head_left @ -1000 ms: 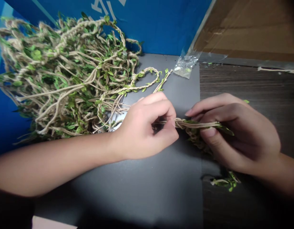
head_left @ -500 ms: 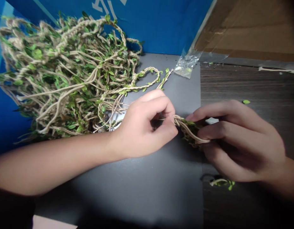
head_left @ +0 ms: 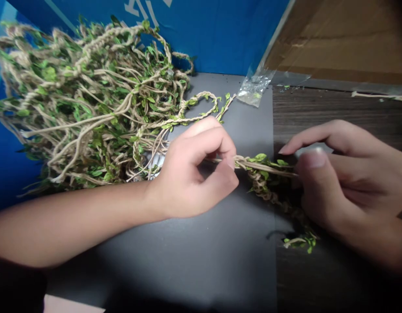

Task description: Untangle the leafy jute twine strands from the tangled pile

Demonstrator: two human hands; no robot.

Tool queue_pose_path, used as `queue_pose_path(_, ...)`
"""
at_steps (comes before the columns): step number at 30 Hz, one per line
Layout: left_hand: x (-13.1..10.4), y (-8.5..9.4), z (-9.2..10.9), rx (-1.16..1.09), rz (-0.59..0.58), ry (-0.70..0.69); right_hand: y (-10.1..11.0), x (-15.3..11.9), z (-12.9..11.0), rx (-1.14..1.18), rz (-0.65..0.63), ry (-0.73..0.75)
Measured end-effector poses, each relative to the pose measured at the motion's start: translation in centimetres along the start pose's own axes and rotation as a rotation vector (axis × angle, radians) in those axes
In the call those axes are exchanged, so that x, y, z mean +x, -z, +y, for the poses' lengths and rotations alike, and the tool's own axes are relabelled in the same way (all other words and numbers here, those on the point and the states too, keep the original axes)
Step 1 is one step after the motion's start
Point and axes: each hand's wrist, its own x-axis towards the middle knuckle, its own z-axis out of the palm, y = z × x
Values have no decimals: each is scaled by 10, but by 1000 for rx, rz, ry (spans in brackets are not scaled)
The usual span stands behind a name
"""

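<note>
My left hand pinches a beige braided cord with small green leaves between thumb and fingertips, over the grey mat. From there several thin strands run right into my right hand, whose lower fingers are curled round them while the index finger stretches out. A braided, leafy stretch hangs below the strands toward the dark table, its leafy end under my right hand. Behind my left forearm lies a big tangled heap of similar leafy cords. One looped cord sticks out of the heap onto the mat.
The grey mat covers the left part of a dark wood-grain table. A blue panel stands at the back, with a brown cardboard box to its right. A small clear plastic bag and a loose cord lie near them.
My right hand has moved right and turned, its thumb now uppermost. The strands between the hands are drawn straighter, and more of the hanging braid shows. My left hand has hardly moved.
</note>
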Motion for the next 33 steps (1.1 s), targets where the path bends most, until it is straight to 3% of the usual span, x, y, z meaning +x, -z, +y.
queue_pose_path(1,0,0,0,-6,7,-2,1,1,-2,-33,-11,-15)
queue_pose_path(2,0,0,1,-14,16,-3,1,1,-4,-5,81,10)
queue_pose_path(6,0,0,2,-30,55,8,0,2,-4,-65,7,-90)
queue_pose_path(11,-1,1,3,-24,65,-27,-12,4,10,-45,109,-56)
queue_pose_path(22,-2,2,3,-59,88,-57,-12,6,12,-44,7,6)
queue_pose_path(26,-3,1,1,-65,103,-59,-2,2,11,97,0,31)
queue_pose_path(29,-3,-1,-1,-59,114,-17,5,-3,17,171,-47,97)
queue_pose_path(30,-2,-1,-2,-57,119,5,6,-4,21,200,27,237)
queue_pose_path(33,-1,-2,-5,-65,139,62,7,-2,27,244,-7,548)
